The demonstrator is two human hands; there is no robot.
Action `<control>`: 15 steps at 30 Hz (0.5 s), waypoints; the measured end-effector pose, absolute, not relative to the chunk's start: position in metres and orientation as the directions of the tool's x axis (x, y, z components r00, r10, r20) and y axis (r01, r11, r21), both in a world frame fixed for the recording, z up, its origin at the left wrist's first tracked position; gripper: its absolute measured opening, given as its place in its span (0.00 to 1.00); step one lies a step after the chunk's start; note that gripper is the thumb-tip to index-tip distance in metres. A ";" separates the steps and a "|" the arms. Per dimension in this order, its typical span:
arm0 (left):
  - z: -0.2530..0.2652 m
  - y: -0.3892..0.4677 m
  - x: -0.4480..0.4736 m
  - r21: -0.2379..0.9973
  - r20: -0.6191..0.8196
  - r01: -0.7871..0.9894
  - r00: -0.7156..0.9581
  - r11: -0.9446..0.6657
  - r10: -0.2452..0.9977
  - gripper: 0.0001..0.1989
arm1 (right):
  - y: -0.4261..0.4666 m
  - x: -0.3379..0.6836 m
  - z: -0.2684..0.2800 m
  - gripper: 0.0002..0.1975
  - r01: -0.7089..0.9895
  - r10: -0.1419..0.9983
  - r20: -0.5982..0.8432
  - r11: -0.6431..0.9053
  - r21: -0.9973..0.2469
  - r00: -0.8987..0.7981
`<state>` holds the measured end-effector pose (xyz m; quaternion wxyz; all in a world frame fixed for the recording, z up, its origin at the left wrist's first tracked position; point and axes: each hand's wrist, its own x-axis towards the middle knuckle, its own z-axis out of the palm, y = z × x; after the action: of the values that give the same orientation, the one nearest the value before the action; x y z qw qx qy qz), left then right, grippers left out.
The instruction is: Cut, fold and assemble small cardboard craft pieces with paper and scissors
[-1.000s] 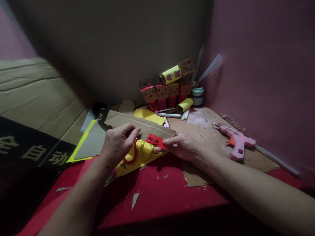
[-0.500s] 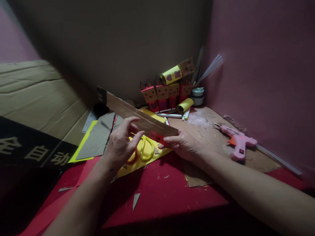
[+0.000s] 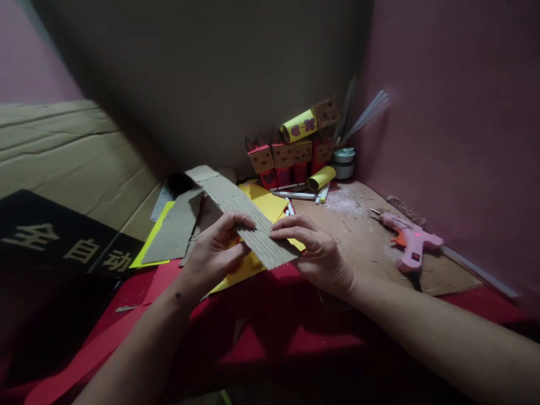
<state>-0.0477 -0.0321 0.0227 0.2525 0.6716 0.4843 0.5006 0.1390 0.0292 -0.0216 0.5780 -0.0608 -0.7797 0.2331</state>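
A long strip of corrugated cardboard (image 3: 242,205) slants across the middle of the view, its ribbed face up. My left hand (image 3: 217,244) grips its left edge between thumb and fingers. At the near end, my right hand (image 3: 314,247) holds the right edge, fingertips on top and thumb out of sight beneath. Under the strip lies yellow paper (image 3: 264,201), partly covered by the strip and my hands. Grey corrugated pieces (image 3: 172,228) rest left of my left hand on a bright yellow sheet (image 3: 145,247).
A pink glue gun (image 3: 415,242) lies on a cardboard mat (image 3: 358,225) at right. Small cardboard-headed figures (image 3: 284,157) stand at the back, beside a yellow tube (image 3: 321,178), markers (image 3: 297,195) and a lidded jar (image 3: 343,163). A large printed cardboard sheet (image 3: 63,163) leans at left.
The strip has been turned over from its brown printed face to its ribbed face. My left hand, hovering beside it before, now grips it; my right hand has kept hold.
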 end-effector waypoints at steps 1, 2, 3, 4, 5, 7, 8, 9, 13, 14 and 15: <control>0.024 -0.038 -0.046 0.860 0.391 0.342 0.034 -0.378 0.920 0.08 | 0.026 0.140 -0.019 0.13 -0.168 0.311 0.889 0.909 -0.382 -0.338; 0.023 -0.044 -0.045 0.888 0.358 0.296 0.041 -0.353 0.933 0.07 | 0.022 0.140 -0.015 0.11 -0.158 0.257 0.898 0.931 -0.329 -0.356; 0.022 -0.049 -0.044 0.908 0.326 0.261 0.052 -0.328 0.944 0.07 | 0.017 0.141 -0.011 0.08 -0.144 0.205 0.901 0.950 -0.276 -0.382; 0.020 -0.054 -0.043 0.922 0.302 0.234 0.063 -0.308 0.951 0.08 | 0.013 0.143 -0.007 0.07 -0.127 0.149 0.895 0.967 -0.221 -0.421; 0.017 -0.058 -0.042 0.931 0.284 0.216 0.074 -0.294 0.956 0.09 | 0.008 0.145 -0.004 0.06 -0.108 0.098 0.875 0.980 -0.168 -0.474; 0.012 -0.064 -0.041 0.937 0.256 0.220 0.096 -0.272 0.962 0.09 | -0.001 0.150 0.000 0.09 -0.065 0.028 0.812 0.995 -0.081 -0.583; 0.010 -0.066 -0.041 0.933 0.242 0.246 0.112 -0.263 0.964 0.08 | -0.005 0.154 -0.001 0.10 -0.045 0.020 0.779 0.997 -0.062 -0.627; 0.008 -0.069 -0.041 0.923 0.224 0.291 0.129 -0.253 0.966 0.06 | -0.008 0.159 -0.004 0.11 -0.025 0.026 0.748 0.998 -0.057 -0.663; 0.001 -0.077 -0.041 0.764 0.139 0.597 0.222 -0.247 0.965 0.10 | -0.018 0.178 -0.027 0.12 0.050 0.135 0.687 0.989 -0.143 -0.714; -0.001 -0.079 -0.040 0.708 0.129 0.656 0.243 -0.261 0.961 0.12 | -0.020 0.182 -0.033 0.12 0.065 0.175 0.686 0.981 -0.183 -0.707; -0.003 -0.081 -0.040 0.658 0.134 0.699 0.259 -0.281 0.956 0.13 | -0.022 0.185 -0.039 0.12 0.076 0.206 0.676 0.973 -0.217 -0.707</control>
<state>-0.0402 -0.0809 -0.0027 0.2433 0.7553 0.5478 0.2650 0.1846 -0.0223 -0.0388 0.3747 -0.0766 -0.9199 0.0870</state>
